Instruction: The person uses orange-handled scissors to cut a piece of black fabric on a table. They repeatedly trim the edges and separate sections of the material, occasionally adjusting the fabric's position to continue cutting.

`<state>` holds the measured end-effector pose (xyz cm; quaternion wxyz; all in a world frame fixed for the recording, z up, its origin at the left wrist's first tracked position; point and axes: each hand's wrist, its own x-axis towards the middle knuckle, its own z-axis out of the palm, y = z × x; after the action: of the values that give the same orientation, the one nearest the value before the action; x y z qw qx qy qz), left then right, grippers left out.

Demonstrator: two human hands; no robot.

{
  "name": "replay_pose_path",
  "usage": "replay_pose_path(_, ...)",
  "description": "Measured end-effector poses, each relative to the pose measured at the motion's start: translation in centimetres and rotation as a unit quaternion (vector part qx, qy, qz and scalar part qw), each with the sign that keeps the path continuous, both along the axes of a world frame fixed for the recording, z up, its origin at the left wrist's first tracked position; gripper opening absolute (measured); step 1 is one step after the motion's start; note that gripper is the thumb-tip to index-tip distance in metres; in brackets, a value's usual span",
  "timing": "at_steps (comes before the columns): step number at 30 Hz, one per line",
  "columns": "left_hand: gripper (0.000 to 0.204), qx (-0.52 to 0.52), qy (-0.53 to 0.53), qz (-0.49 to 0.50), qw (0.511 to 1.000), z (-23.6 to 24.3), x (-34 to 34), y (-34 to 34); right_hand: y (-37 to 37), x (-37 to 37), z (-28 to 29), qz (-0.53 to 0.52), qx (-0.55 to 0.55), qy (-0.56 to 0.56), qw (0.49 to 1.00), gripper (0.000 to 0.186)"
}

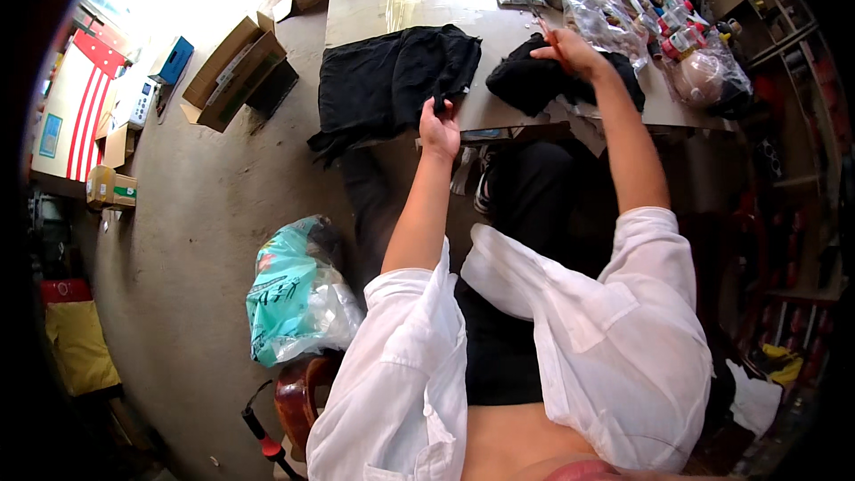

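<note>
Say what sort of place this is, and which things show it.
Probably a workshop or workroom: scissors in the right hand, black cloth on a cluttered table, and an open carton to the left.

- Dark characters are printed on the turquoise plastic bag (281, 301).
- A pale label (239, 57) is carried by the open cardboard box (214, 80); its print is too small to be read.
- A green marking (125, 191) is borne by the small cardboard box (101, 185); no wording can be made out.
- A blue panel (51, 135) is set on the red-striped board (78, 116); its content cannot be read.
</note>
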<state>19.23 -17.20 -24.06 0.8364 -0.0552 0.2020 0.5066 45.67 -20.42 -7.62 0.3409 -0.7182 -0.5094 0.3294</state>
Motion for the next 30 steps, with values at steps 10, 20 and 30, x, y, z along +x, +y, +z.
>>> replay_pose_path(10,0.018,0.112,0.163,-0.143,0.97,3.3,-1.2,-1.0,-5.3,-0.7,14.2,0.175,-0.007,-0.269,0.947,0.045)
replay_pose_path(20,0.07,0.679,0.267,-0.136,0.67,18.9,3.3,-4.0,-14.1,-2.9,17.4,0.28,-0.092,-0.127,0.947,0.047)
replay_pose_path(30,0.029,0.672,0.163,-0.451,0.564,18.1,13.6,-11.4,-23.7,2.2,15.0,0.097,-0.139,-0.007,0.985,0.04)
